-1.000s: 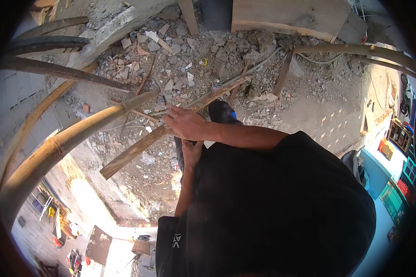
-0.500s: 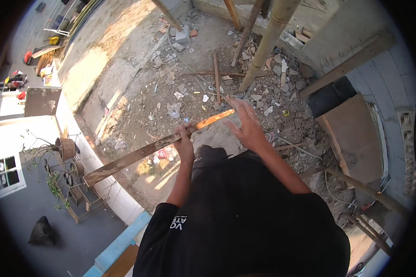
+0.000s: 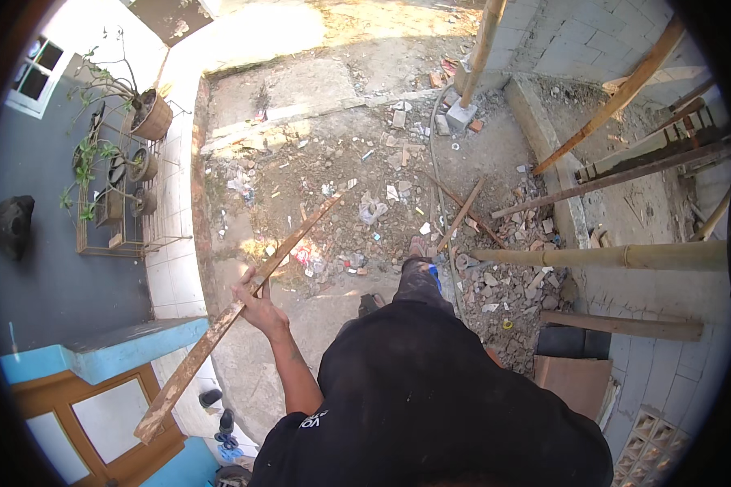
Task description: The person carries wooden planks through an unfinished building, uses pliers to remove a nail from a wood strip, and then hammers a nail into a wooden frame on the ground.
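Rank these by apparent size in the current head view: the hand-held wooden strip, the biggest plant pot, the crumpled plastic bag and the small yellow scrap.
Largest to smallest:
1. Wooden strip
2. Plant pot
3. Plastic bag
4. Yellow scrap

The strip looks nearer the camera, which likely enlarges it.

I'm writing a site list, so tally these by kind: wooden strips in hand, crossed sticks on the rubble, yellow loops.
Wooden strip in left hand: 1
Crossed sticks on rubble: 2
Yellow loop: 1
Total: 4
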Motion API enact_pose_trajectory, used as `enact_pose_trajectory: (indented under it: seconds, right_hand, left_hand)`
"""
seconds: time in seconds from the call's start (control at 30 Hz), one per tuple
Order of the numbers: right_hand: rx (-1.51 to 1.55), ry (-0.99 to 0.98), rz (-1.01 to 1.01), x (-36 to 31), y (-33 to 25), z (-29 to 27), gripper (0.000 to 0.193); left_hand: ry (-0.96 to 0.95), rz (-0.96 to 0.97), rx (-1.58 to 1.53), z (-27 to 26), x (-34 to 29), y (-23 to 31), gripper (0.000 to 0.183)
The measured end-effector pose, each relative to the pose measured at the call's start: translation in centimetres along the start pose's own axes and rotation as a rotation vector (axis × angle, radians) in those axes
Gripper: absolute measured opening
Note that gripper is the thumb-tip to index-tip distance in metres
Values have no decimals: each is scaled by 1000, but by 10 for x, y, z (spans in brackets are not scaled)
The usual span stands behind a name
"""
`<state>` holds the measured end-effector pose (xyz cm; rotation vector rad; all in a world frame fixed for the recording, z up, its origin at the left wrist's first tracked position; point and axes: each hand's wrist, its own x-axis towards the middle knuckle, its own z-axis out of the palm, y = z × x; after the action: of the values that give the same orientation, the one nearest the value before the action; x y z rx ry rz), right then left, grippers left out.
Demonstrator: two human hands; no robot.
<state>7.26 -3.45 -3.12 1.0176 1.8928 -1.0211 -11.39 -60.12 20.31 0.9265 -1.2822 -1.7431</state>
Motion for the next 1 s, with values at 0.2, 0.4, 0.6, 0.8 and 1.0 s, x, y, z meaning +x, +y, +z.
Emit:
enact_pose_trajectory:
  seconds: [0.2,0.4,0.6,0.8,1.0]
  right_hand:
    - [163,-98,-323,115,-282,-6,17]
    - [-296,34,-600,312,-508,-57,34]
    - [-536,-131,-958,236,-851,-21,41]
    - [-275,-13,-1027,296,-1024,-27,38]
    - [-358,85,-828,443,-925,-112,32]
  left_hand:
    - [234,42,-52,33,78,-5,46]
    - [242,-22,-129,185,165,-61,46]
    - [451,53,-141,276,199,-77,50]
    - [396,32,-124,409,327,-104,48]
    - [200,-40,-50,625,489,-124,49]
